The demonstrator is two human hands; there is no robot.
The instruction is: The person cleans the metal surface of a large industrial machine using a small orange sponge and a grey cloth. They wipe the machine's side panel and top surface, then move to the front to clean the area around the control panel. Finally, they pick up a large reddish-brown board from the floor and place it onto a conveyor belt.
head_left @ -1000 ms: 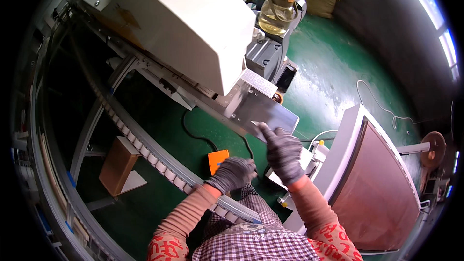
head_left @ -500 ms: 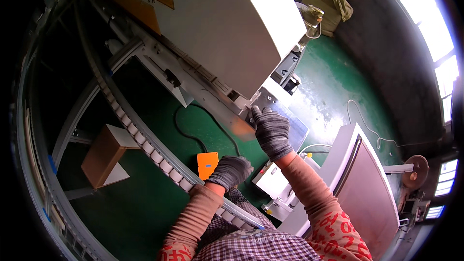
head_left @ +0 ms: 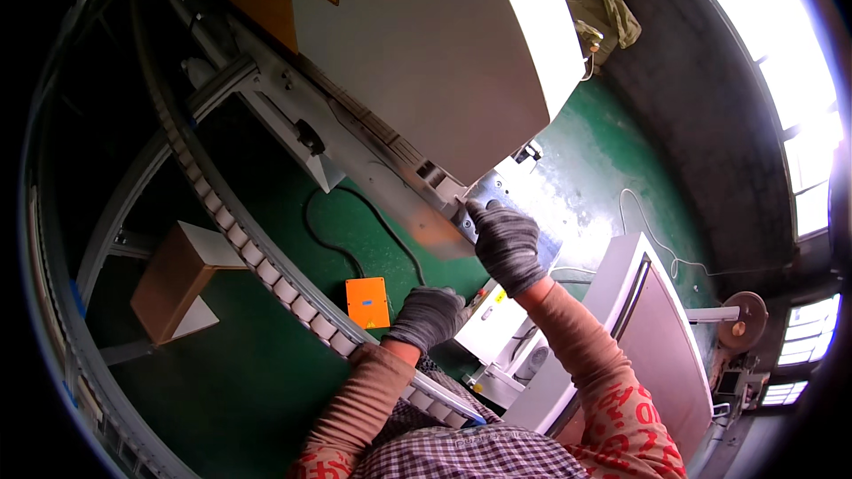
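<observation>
My right hand, in a dark grey knit glove, reaches to the end of a large white-covered machine. Its fingers are bent, and the fingertips meet the machine's edge beside a small metal plate. Whatever lies between them is too small to make out. Lower and to the left, my left hand wears the same kind of glove. It is closed above the end of the curved roller conveyor, its fingers curled so that their inner side is hidden.
An orange box with a black cable sits on the green floor. Under the conveyor stands a brown-and-white panel piece. A second white machine is close on my right, with a white control box beside it. A thin cable trails across the floor.
The view has shifted slightly, so the large machine sits farther right and the orange box farther left. Both hands keep nearly the same places and stay closed.
</observation>
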